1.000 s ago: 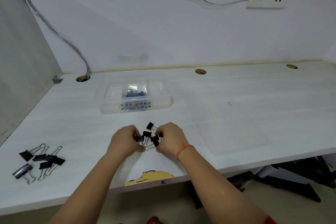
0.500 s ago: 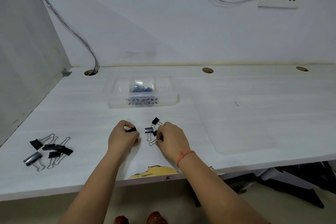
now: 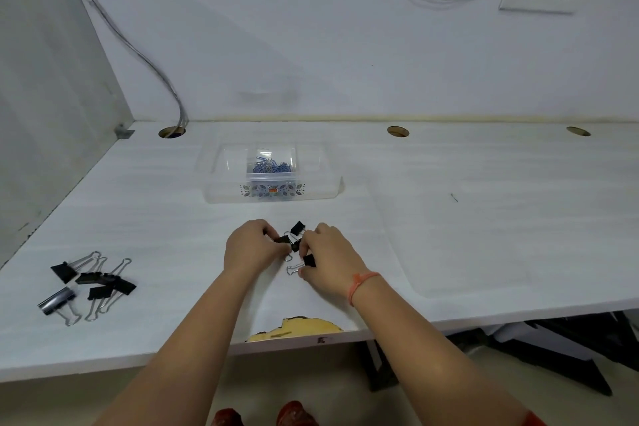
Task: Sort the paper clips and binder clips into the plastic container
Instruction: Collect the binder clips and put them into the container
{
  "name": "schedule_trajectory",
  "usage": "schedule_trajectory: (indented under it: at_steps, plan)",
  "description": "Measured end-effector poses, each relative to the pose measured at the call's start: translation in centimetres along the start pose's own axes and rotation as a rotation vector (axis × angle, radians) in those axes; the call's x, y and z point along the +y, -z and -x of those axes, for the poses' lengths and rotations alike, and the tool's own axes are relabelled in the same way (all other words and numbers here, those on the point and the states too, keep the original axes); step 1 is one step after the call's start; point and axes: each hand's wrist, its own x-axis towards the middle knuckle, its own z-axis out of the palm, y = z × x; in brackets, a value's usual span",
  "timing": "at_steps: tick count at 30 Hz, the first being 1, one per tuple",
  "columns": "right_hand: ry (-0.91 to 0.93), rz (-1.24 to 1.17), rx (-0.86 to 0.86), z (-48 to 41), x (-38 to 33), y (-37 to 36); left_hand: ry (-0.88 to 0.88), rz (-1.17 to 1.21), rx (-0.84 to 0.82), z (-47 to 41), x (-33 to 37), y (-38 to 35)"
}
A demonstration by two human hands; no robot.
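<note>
Hands: left hand (image 3: pixel 250 247) and right hand (image 3: pixel 328 258) each pinch binder clips (image 3: pixel 296 245).
Container (image 3: pixel 221 192): straight ahead, equally near both.

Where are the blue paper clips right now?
In the head view, the paper clips lie in the middle compartment of the container, left of centre at the back of the desk.

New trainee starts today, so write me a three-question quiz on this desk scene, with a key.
1. True or false: the blue paper clips lie in the plastic container's middle compartment.
2. The pile of larger binder clips lies: A in the container; B on the desk, far left; C beside the wall socket.
3. What do the left hand and right hand handle between them?
Key: 1 true; 2 B; 3 small black binder clips.
</note>
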Motion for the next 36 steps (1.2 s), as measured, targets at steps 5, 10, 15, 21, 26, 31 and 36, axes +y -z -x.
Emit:
schedule_trajectory:
  at_steps: [5, 10, 15, 21, 26, 31, 36]
  plan:
    - [-0.069, -0.242, 0.317, 0.8, 1.3, 0.4, 0.018, -0.092, -0.067, -0.1, 0.1, 0.3]
    - [-0.576, -1.556, 0.257, -0.1, 2.0, 3.5, -0.100, -0.322, 0.023, 1.4, 0.4, -0.4]
    - [-0.633, -1.622, 0.168, 0.0, 2.3, 3.6, -0.144, -0.312, 0.033, 1.3, -0.2, -1.0]
    - [-0.306, -0.037, 0.094, 0.2, 0.9, -0.6, 0.018, 0.034, 0.040, 1.3, -0.3, -0.8]
    - [-0.228, 0.019, 0.167, -0.5, 0.5, -1.1, 0.502, 1.323, -0.140, 1.9, 0.9, 1.2]
    - [-0.637, -1.492, 0.115, -1.7, 2.0, 1.5, 0.512, 1.579, -0.186, 1.3, 0.7, 1.0]
    - [-0.752, -2.054, 0.098, -3.0, 3.8, 1.8, 0.263, 1.036, 0.012, 0.3, 0.8, -1.0]
